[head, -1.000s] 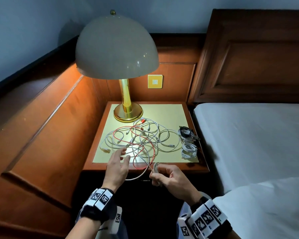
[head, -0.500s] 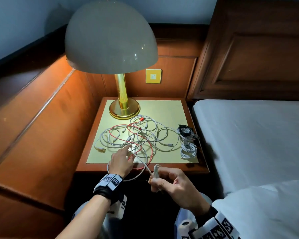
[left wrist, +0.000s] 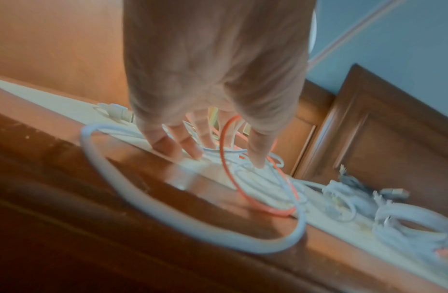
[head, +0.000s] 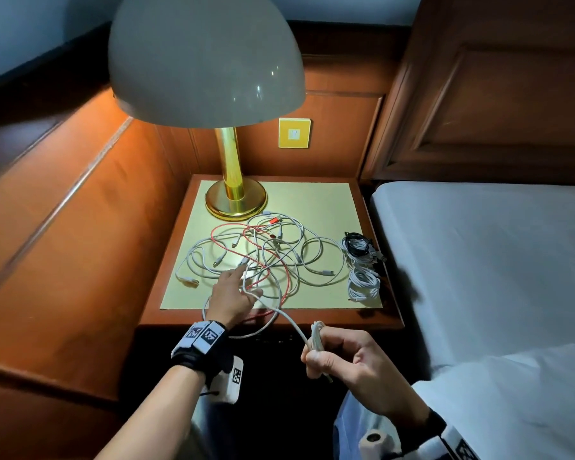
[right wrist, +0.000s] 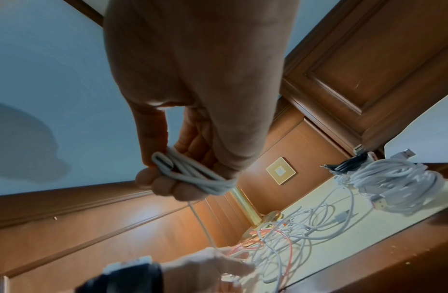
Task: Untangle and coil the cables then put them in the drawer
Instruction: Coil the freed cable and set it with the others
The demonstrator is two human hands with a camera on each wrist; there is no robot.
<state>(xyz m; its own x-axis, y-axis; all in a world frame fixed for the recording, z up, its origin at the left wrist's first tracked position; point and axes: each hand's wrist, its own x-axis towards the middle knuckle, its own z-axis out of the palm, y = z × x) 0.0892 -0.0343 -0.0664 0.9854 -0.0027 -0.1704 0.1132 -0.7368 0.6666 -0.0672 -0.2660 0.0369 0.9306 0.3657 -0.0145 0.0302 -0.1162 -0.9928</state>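
Gripping a few wound loops of a white cable (head: 316, 336) just off the tabletop's (head: 329, 207) front edge, the right hand (head: 356, 366) stays curled while the left hand (head: 229, 300), fingers extended, presses into the tangled cables (head: 273, 254) beside two coiled bundles (head: 362, 273).

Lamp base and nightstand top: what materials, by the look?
Lamp base: looks like polished brass or brass-plated metal, given its gold colour and mirror-like glints. Nightstand: apparently varnished wood, reddish-brown and glossy at the rim, with a matte pale yellow inset, material unclear.
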